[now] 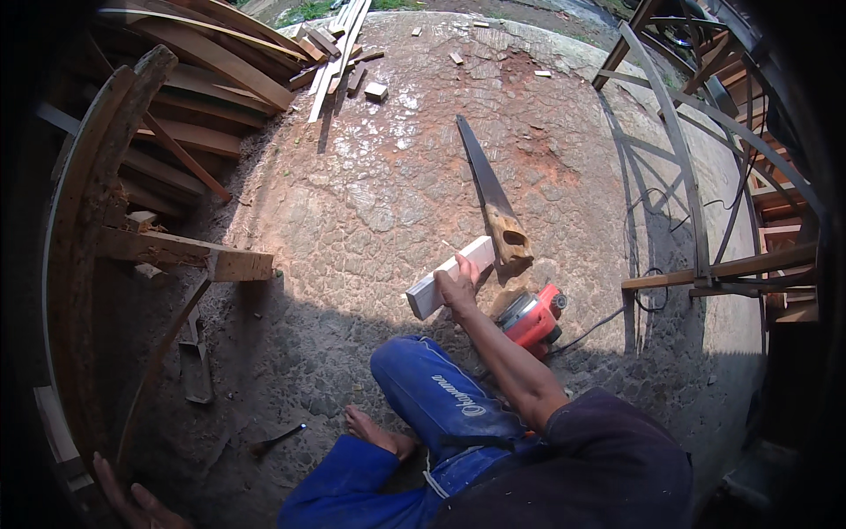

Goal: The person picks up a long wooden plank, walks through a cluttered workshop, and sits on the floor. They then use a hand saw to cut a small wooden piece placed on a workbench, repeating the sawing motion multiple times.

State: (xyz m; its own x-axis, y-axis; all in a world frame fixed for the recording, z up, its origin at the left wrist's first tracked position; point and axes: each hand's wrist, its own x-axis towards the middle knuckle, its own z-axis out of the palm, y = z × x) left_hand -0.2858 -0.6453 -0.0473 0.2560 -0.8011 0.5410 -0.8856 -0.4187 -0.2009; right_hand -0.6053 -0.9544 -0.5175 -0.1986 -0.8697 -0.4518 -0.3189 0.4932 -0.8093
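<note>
My right hand [458, 289] is closed around a short, pale block of wood [425, 297], raised above my bent knee and tilted up to the right. Just beyond the block lies a handsaw [489, 189], its dark blade pointing away and its wooden handle near me. A red electric planer [527, 319] rests on the ground beside my right forearm, with a cord trailing off to the right. At the lower left edge, my left hand [137, 500] has its fingers stretched apart, next to a wooden post or board; nothing shows in it.
A wooden bench [238, 264] stands on the left, with stacked planks [211, 70] behind it. A slim tool with a shiny tip [280, 439] lies near my bare foot. Wood offcuts [376, 91] are scattered farther off. A metal frame [674, 132] stands on the right.
</note>
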